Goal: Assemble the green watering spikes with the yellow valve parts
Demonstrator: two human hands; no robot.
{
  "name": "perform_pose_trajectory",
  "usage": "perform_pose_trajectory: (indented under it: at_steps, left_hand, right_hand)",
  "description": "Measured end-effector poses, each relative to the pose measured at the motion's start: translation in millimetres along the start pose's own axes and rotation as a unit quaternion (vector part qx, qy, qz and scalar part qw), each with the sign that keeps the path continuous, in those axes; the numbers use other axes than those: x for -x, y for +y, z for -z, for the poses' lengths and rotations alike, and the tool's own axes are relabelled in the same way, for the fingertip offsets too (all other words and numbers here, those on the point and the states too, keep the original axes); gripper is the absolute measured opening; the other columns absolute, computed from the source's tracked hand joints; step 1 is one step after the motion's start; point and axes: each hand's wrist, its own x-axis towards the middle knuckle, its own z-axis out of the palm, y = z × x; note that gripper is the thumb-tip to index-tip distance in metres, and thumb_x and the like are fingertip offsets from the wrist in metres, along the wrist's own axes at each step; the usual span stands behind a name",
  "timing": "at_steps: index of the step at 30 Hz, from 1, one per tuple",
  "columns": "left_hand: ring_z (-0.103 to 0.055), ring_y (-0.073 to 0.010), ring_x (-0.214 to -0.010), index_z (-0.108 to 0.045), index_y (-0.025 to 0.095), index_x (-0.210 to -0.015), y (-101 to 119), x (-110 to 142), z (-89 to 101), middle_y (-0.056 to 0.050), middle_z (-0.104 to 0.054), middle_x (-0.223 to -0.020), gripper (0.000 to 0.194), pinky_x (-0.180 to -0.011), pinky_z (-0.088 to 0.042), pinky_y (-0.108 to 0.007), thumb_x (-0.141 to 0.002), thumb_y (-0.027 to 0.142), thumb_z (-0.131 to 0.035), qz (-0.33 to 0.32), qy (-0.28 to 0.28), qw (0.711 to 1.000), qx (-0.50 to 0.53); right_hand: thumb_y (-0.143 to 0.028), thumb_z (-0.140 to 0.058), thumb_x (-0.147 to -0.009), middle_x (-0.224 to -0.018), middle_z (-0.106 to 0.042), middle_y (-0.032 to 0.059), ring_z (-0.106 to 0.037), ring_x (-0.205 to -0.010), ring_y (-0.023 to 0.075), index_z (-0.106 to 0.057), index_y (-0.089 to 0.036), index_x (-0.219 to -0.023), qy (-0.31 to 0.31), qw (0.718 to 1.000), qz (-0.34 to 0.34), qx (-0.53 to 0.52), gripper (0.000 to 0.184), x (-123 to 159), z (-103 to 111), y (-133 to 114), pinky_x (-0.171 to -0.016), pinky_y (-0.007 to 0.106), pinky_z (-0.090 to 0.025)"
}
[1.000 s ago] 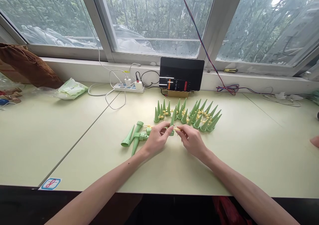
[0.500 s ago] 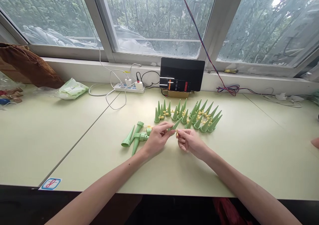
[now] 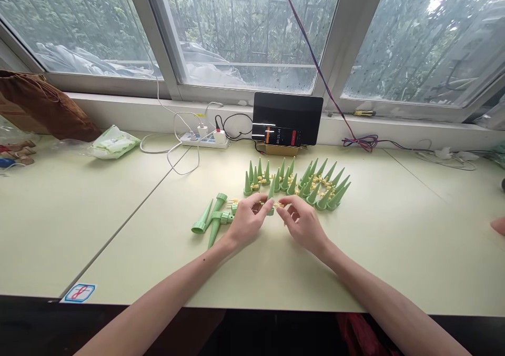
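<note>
My left hand (image 3: 249, 218) is closed around a green plant watering spike (image 3: 271, 191), whose tip points up. In my right hand (image 3: 304, 223), thumb and fingers pinch a small yellow valve (image 3: 278, 205) against the side of the spike's base. My fingers partly hide where the two meet. Beyond both hands stand several green spikes fitted with yellow valves (image 3: 321, 198), tips upward. Left of my left hand lie several loose green pieces (image 3: 203, 219), some partly covered by that hand.
A dark tablet (image 3: 288, 117) with a phone showing a timer leans at the back. A power strip (image 3: 205, 140) with white cables lies beside it. Farther left are a green-white packet (image 3: 115, 141) and a brown bag (image 3: 47, 106). Part of another person's hand (image 3: 497, 225) shows at the right edge.
The spike in my left hand has turned from slanting to nearly upright. My right hand has brought the yellow valve against its base.
</note>
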Motion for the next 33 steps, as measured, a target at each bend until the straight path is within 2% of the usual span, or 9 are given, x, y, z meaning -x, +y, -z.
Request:
perform_pose_trajectory:
  at_steps: [5, 10, 14, 18, 24, 29, 33]
  left_hand:
    - [-0.038, -0.0088, -0.055, -0.059, 0.015, -0.078, 3.2, 0.3, -0.1, 0.002, -0.047, -0.069, 0.034, -0.05, -0.031, -0.023, -0.095, 0.044, -0.053, 0.006, -0.009, 1.0, 0.007]
    - [-0.043, -0.0111, -0.065, -0.063, 0.015, -0.082, 1.9, 0.7, -0.6, 0.0, -0.05, -0.073, 0.032, -0.055, -0.034, -0.023, -0.097, 0.04, -0.051, -0.028, -0.02, 0.999, -0.017]
    - [-0.048, -0.0124, -0.07, -0.067, 0.015, -0.089, -1.2, 1.2, -0.5, -0.002, -0.053, -0.08, 0.028, -0.057, -0.039, -0.023, -0.097, 0.038, -0.053, -0.043, -0.034, 0.998, -0.003]
    - [-0.048, -0.0125, -0.071, -0.068, 0.016, -0.088, -2.9, 1.5, -0.4, -0.002, -0.052, -0.08, 0.025, -0.056, -0.04, -0.022, -0.096, 0.035, -0.055, -0.062, -0.039, 0.997, 0.007]
    - [-0.052, -0.013, -0.075, -0.072, 0.018, -0.097, -2.7, 1.3, -1.8, -0.004, -0.059, -0.089, 0.019, -0.056, -0.041, -0.021, -0.095, 0.03, -0.058, -0.084, -0.057, 0.995, 0.003]
    - [-0.05, -0.012, -0.069, -0.069, 0.017, -0.093, -2.9, 1.4, -3.9, -0.002, -0.055, -0.083, 0.019, -0.054, -0.041, -0.021, -0.095, 0.031, -0.056, -0.073, -0.052, 0.996, -0.013]
    - [-0.051, -0.012, -0.067, -0.067, 0.016, -0.093, -1.6, 1.4, -4.0, -0.002, -0.057, -0.082, 0.022, -0.057, -0.042, -0.023, -0.096, 0.035, -0.055, -0.051, -0.035, 0.997, -0.036]
  right_hand:
    - [-0.032, -0.048, -0.101, -0.086, -0.063, 0.0055, -0.056, -0.065, 0.0142, -0.063, -0.019, -0.097, 0.014, 0.996, 0.075, 0.044, 0.02, 1.0, -2.3, 9.5, -0.056, 0.026, -0.047]
    - [-0.029, -0.05, -0.1, -0.078, -0.062, 0.0038, -0.052, -0.063, 0.0144, -0.061, -0.019, -0.087, 0.028, 0.995, 0.085, 0.05, 0.02, 1.8, -3.6, 12.4, -0.055, 0.026, -0.043]
    - [-0.033, -0.053, -0.098, -0.07, -0.059, 0.0016, -0.052, -0.056, 0.0135, -0.059, -0.019, -0.08, 0.028, 0.999, 0.036, 0.009, 0.024, 1.8, -3.0, 10.2, -0.054, 0.026, -0.042]
    - [-0.042, -0.055, -0.096, -0.061, -0.056, -0.001, -0.051, -0.047, 0.0118, -0.056, -0.019, -0.074, 0.003, 0.994, -0.064, -0.085, 0.032, 0.8, -1.2, 6.0, -0.047, 0.025, -0.04]
    - [-0.049, -0.06, -0.09, -0.049, -0.051, -0.0038, -0.045, -0.035, 0.0097, -0.052, -0.019, -0.064, -0.063, 0.949, -0.201, -0.236, 0.041, -4.1, 1.3, 6.7, -0.037, 0.023, -0.035]
    - [-0.048, -0.06, -0.089, -0.047, -0.049, -0.0048, -0.043, -0.033, 0.009, -0.051, -0.019, -0.061, -0.048, 0.948, -0.213, -0.23, 0.042, -4.3, 0.1, 8.2, -0.035, 0.022, -0.034]
    - [-0.05, -0.056, -0.093, -0.055, -0.056, -0.0022, -0.048, -0.038, 0.0098, -0.056, -0.018, -0.069, -0.009, 0.975, -0.164, -0.147, 0.04, -2.3, 0.4, 4.5, -0.04, 0.023, -0.038]
